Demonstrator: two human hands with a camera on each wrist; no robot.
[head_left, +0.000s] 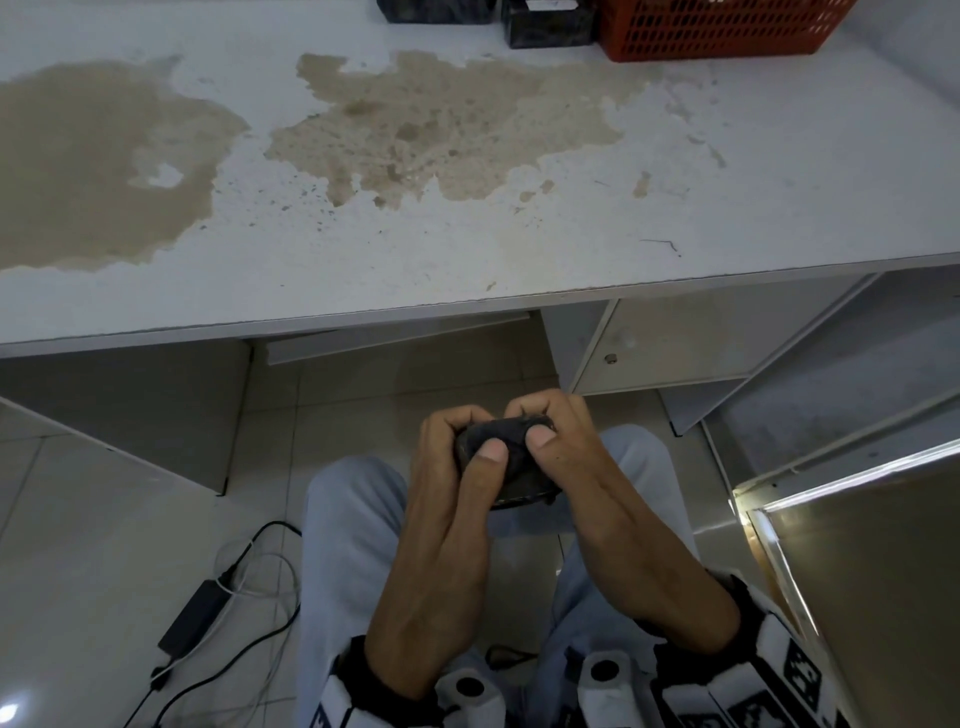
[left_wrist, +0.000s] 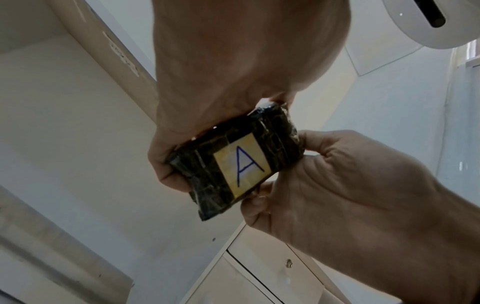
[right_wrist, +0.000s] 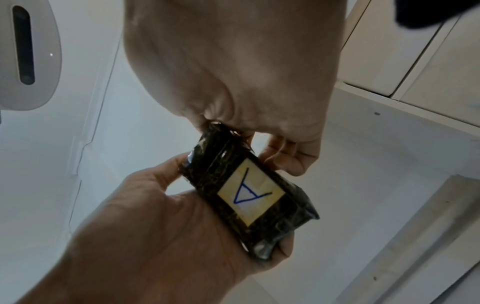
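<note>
A small dark block wrapped in glossy film is held in both hands over my lap, below the desk's front edge. My left hand grips its left end, thumb on top and fingers curled underneath. My right hand grips the right end the same way. In the left wrist view the block shows a yellow label with a blue letter A on its underside. The label shows again in the right wrist view, with my left hand cupping the block from below.
A white desk with worn brown patches spans the view ahead. A red basket and dark boxes stand at its back edge. A cabinet door is under the desk. A power adapter with cables lies on the floor.
</note>
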